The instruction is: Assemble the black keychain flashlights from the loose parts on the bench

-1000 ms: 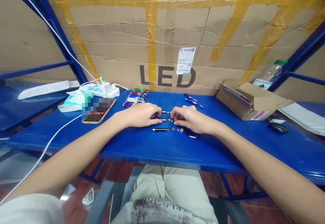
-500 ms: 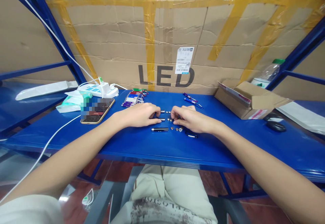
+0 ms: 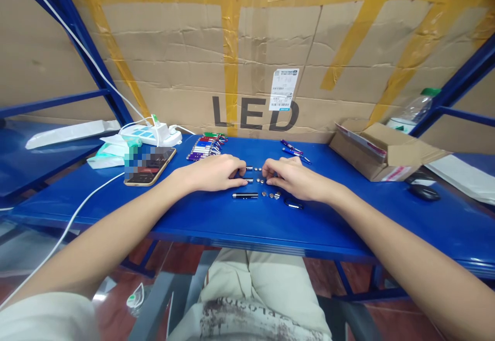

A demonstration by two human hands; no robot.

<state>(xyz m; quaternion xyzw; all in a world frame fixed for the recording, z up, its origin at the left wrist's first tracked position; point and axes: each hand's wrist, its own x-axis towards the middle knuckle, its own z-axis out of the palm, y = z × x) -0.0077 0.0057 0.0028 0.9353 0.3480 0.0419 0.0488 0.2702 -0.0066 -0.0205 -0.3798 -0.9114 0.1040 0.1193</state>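
Note:
On the blue table lie slim black-and-silver tubes like small penlights, set out in a column. My left hand [image 3: 220,172] rests with a fingertip at the far tube [image 3: 249,168] and its thumb at the middle tube [image 3: 249,180], thumb and finger apart. The near tube [image 3: 245,195] lies untouched. To the right of the tubes are small button cells [image 3: 264,194] in short rows. My right hand [image 3: 292,177] is curled beside the far and middle rows, thumb and forefinger apart; its other fingers are partly hidden. A dark clip-like piece [image 3: 294,204] lies below it.
Several coloured penlights with clips [image 3: 207,146] lie behind my left hand. Two more [image 3: 296,151] are at the back. A phone [image 3: 150,166] and power strip [image 3: 150,133] sit left. An opened cardboard box [image 3: 381,150] and black mouse [image 3: 424,192] are right.
My right thumb and forefinger have drawn slightly back from the button cells and parted. My left hand stays at the tubes. The whole view has shifted slightly.

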